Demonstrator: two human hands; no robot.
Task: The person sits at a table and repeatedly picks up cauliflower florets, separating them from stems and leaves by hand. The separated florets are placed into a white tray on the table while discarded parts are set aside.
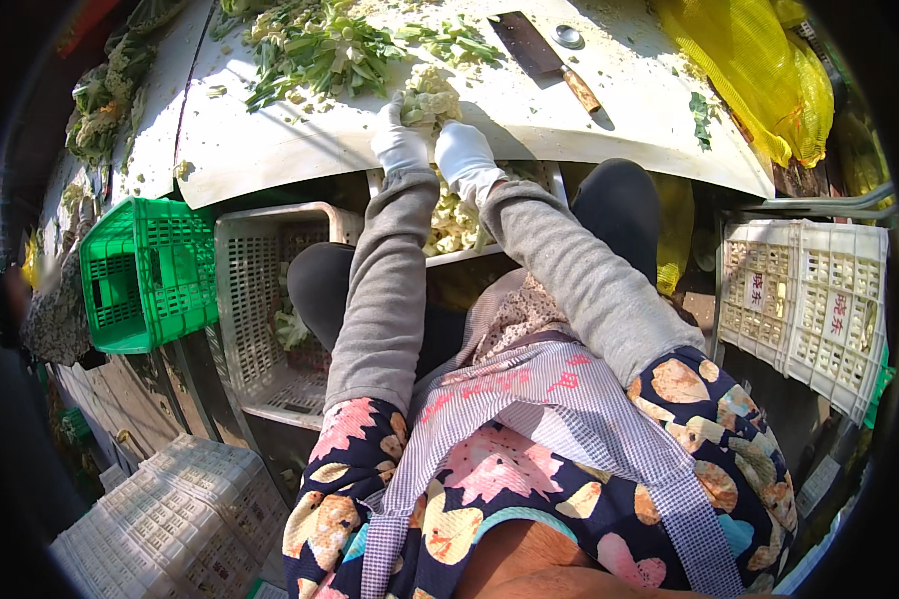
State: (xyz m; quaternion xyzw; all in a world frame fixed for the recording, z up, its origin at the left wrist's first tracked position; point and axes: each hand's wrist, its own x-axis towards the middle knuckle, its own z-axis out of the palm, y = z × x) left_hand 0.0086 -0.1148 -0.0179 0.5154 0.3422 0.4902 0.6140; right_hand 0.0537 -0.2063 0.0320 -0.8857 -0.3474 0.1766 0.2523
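Observation:
A piece of cauliflower [428,97] is held just above the near edge of the white tabletop [292,153]. My left hand [400,142], in a white glove, grips it from the left with the thumb raised along its side. My right hand [464,156], also gloved, is curled close against its lower right; whatever lies inside those fingers is hidden. Below my hands, partly under the table, a white crate [558,183] contains cut cauliflower florets [453,221]. A cleaver [532,49] with a wooden handle lies to the right on the tabletop.
Cauliflower leaves and stalks [330,56] are heaped at the back. A small round metal object [567,36] sits beside the cleaver. Yellow mesh bags [749,67] hang over the right end. Green [176,262] and white [243,299] crates stand left; another person [56,322] is beyond.

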